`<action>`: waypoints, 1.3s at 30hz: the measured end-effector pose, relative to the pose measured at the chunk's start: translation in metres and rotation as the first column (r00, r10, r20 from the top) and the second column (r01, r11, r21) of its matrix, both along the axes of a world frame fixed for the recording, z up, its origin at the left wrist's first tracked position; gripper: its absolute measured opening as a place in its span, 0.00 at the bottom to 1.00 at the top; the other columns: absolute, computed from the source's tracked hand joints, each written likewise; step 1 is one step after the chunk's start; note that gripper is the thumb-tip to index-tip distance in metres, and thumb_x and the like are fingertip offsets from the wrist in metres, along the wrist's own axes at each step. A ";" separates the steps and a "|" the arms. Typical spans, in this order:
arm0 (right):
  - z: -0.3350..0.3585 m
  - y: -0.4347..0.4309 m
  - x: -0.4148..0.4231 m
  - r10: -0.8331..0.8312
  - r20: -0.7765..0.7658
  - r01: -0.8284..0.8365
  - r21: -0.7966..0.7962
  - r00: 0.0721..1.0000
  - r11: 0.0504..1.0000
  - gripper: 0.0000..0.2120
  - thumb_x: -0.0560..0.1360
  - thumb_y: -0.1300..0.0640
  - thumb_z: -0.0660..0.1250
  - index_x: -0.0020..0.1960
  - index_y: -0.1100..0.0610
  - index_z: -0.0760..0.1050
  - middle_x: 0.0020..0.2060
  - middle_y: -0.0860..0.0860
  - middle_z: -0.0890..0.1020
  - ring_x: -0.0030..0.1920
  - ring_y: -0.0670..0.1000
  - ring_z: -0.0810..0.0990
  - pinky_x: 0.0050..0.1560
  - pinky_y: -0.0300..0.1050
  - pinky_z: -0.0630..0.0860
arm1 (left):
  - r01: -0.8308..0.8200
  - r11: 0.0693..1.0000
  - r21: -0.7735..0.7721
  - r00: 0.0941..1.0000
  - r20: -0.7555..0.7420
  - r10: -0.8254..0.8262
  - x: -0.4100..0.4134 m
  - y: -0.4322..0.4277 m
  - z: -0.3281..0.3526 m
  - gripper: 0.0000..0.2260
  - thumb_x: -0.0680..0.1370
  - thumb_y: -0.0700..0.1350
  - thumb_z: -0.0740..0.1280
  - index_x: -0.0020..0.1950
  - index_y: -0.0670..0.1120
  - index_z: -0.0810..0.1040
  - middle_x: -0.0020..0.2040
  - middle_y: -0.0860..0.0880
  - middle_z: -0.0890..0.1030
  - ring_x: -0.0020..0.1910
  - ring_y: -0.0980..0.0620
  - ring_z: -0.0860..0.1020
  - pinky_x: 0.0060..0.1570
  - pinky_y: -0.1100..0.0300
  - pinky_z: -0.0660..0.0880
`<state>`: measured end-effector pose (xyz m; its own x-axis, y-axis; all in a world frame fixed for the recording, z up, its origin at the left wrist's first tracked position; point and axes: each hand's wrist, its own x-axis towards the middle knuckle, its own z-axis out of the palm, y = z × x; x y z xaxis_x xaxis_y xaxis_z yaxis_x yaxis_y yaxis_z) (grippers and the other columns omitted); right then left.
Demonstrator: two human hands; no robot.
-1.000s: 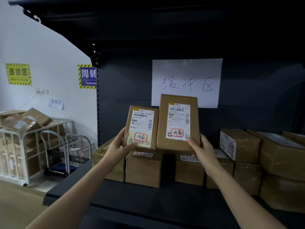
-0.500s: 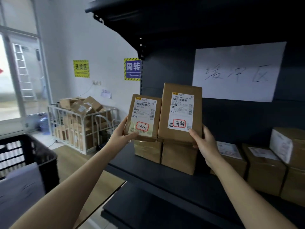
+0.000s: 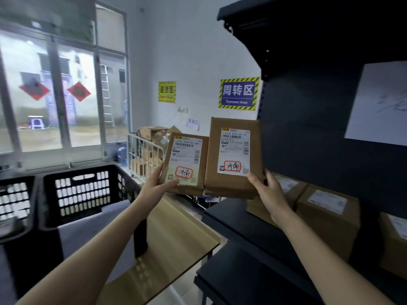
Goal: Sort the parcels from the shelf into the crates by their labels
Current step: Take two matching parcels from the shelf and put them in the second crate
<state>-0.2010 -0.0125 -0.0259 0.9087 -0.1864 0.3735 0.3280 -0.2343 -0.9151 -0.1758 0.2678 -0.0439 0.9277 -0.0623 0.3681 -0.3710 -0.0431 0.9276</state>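
My left hand grips the lower left corner of a small brown parcel, held upright. My right hand grips the lower right corner of a taller brown parcel beside it. Both parcels carry a white shipping label with red-circled handwritten characters, and they hang side by side in the air past the left end of the dark shelf. Two black slatted crates stand at the left, below the parcels' height. More brown parcels stay on the shelf at the right.
A wooden tabletop lies under my arms, beside the crates. A white wire cage full of cartons stands by the far wall under yellow and blue signs. A big window fills the left. A white paper sheet hangs on the shelf's back.
My view and both hands have swung left, away from the shelf. The two parcels moved with them, from in front of the shelf to beyond its left end, and the crates came into view.
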 end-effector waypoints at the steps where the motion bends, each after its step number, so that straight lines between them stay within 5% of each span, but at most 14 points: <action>1: -0.001 0.016 0.007 0.018 -0.007 -0.018 0.002 1.000 1.000 0.22 0.74 0.46 0.65 0.67 0.46 0.67 0.50 0.40 0.76 0.49 0.39 0.74 0.46 0.35 0.69 | -0.020 1.000 -0.004 1.000 -0.003 0.020 0.002 0.016 -0.002 0.23 0.75 0.40 0.68 0.68 0.54 0.67 0.54 0.51 0.81 0.49 0.56 0.80 0.47 0.64 0.78; 5: -0.007 0.080 0.036 0.083 -0.026 -0.083 0.015 0.996 0.996 0.22 0.74 0.46 0.65 0.67 0.47 0.68 0.54 0.42 0.77 0.56 0.47 0.75 0.50 0.39 0.71 | -0.050 0.997 -0.051 0.998 -0.039 0.048 0.016 0.079 -0.008 0.24 0.75 0.39 0.67 0.68 0.55 0.67 0.55 0.49 0.80 0.53 0.51 0.80 0.49 0.57 0.79; 8: -0.008 0.128 0.058 0.151 -0.029 -0.150 0.046 0.988 0.988 0.21 0.74 0.47 0.65 0.67 0.44 0.67 0.55 0.42 0.77 0.53 0.43 0.76 0.43 0.34 0.73 | -0.085 0.992 -0.093 0.995 -0.066 0.079 0.029 0.124 -0.013 0.23 0.76 0.39 0.66 0.65 0.58 0.67 0.53 0.52 0.81 0.50 0.56 0.80 0.40 0.65 0.78; 14: -0.015 0.218 0.103 0.285 -0.047 -0.278 0.117 0.957 0.953 0.19 0.73 0.48 0.66 0.63 0.40 0.69 0.58 0.47 0.78 0.58 0.51 0.77 0.59 0.57 0.75 | -0.161 0.982 -0.103 0.982 -0.113 0.150 0.051 0.214 -0.021 0.23 0.76 0.44 0.67 0.65 0.64 0.66 0.52 0.57 0.81 0.45 0.61 0.81 0.36 0.67 0.76; 18: -0.025 0.273 0.124 0.330 -0.042 -0.320 0.156 0.943 0.934 0.14 0.74 0.49 0.65 0.56 0.34 0.70 0.56 0.47 0.78 0.54 0.49 0.78 0.47 0.46 0.76 | -0.217 0.970 -0.112 0.969 -0.148 0.200 0.055 0.263 -0.030 0.24 0.76 0.46 0.67 0.67 0.65 0.64 0.54 0.56 0.80 0.51 0.54 0.79 0.42 0.58 0.74; 22: -0.035 0.319 0.144 0.346 -0.049 -0.329 0.208 0.937 0.921 0.20 0.73 0.49 0.66 0.65 0.41 0.69 0.59 0.49 0.77 0.58 0.51 0.76 0.61 0.54 0.74 | -0.281 0.950 -0.136 0.952 -0.163 0.258 0.058 0.304 -0.034 0.24 0.75 0.46 0.68 0.66 0.64 0.66 0.53 0.53 0.79 0.50 0.54 0.79 0.41 0.61 0.75; 28: -0.042 0.370 0.172 0.406 -0.063 -0.382 0.231 0.912 0.895 0.17 0.73 0.49 0.66 0.61 0.38 0.72 0.57 0.48 0.77 0.57 0.51 0.76 0.60 0.55 0.74 | -0.360 0.919 -0.160 0.930 -0.139 0.341 0.062 0.342 -0.040 0.23 0.75 0.44 0.67 0.64 0.64 0.66 0.51 0.54 0.80 0.50 0.56 0.79 0.42 0.63 0.74; 32: -0.045 0.396 0.187 0.437 -0.083 -0.404 0.261 0.895 0.877 0.12 0.69 0.48 0.69 0.48 0.31 0.74 0.52 0.46 0.78 0.52 0.50 0.77 0.49 0.50 0.76 | -0.385 0.896 -0.219 0.920 -0.160 0.357 0.070 0.362 -0.047 0.22 0.74 0.42 0.68 0.62 0.63 0.68 0.50 0.52 0.81 0.47 0.55 0.82 0.40 0.64 0.78; 35: -0.048 0.410 0.208 0.459 -0.098 -0.416 0.293 0.883 0.861 0.12 0.72 0.50 0.67 0.49 0.33 0.73 0.50 0.47 0.78 0.51 0.50 0.77 0.42 0.44 0.74 | -0.436 0.869 -0.234 0.898 -0.172 0.405 0.082 0.372 -0.050 0.24 0.73 0.43 0.69 0.66 0.58 0.69 0.51 0.51 0.81 0.46 0.55 0.82 0.40 0.63 0.79; 39: -0.057 0.429 0.246 0.467 -0.127 -0.407 0.330 0.875 0.852 0.15 0.72 0.51 0.66 0.58 0.40 0.73 0.56 0.53 0.77 0.56 0.55 0.76 0.54 0.53 0.76 | -0.503 0.820 -0.273 0.863 -0.204 0.462 0.109 0.381 -0.054 0.24 0.73 0.42 0.70 0.68 0.52 0.70 0.52 0.50 0.80 0.50 0.52 0.80 0.46 0.59 0.78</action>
<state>0.0449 0.4161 -0.0830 0.9690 0.1769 0.1726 0.1426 0.1703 -0.9750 -0.0667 0.6492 -0.0980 0.8475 0.5014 0.1742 -0.2604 0.1068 0.9596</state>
